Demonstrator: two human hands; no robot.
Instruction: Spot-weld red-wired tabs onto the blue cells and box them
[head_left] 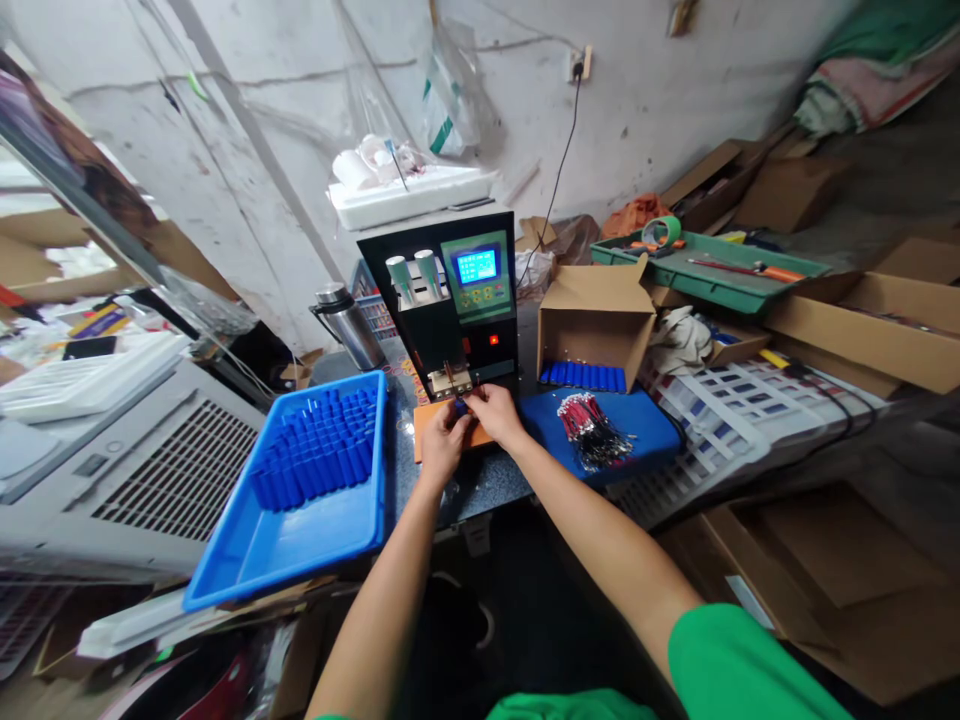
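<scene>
Hands: 2 bare hands come close together over the orange block (429,424), toward the near edge of the table (405,492).
Left hand (444,440): its thumb and finger pinch a small blue piece (460,407).
Right hand (493,412): its fingertips are bent at the same spot; I cannot tell if they grip the piece too.
Blue piece: between the fingers, just in front of the black machine (415,338), mostly hidden.
Machine: it stands toward the far edge of the table, with a lit blue screen (478,266), a red light (494,340) and 2 pale green-and-white cylinders on its front.
Blue tray (311,540): at the left edge of the table, with many blue tubes (322,450) packed in rows toward its far edge.
Blue pad (646,432): by the right edge of the table, with a heap of red and black wires (592,430) on it.
Cardboard box (596,293): it lies just past the pad's far edge, its open side facing the person, with a row of blue tubes inside.
Metal flask (350,328): near the far left corner of the table.
</scene>
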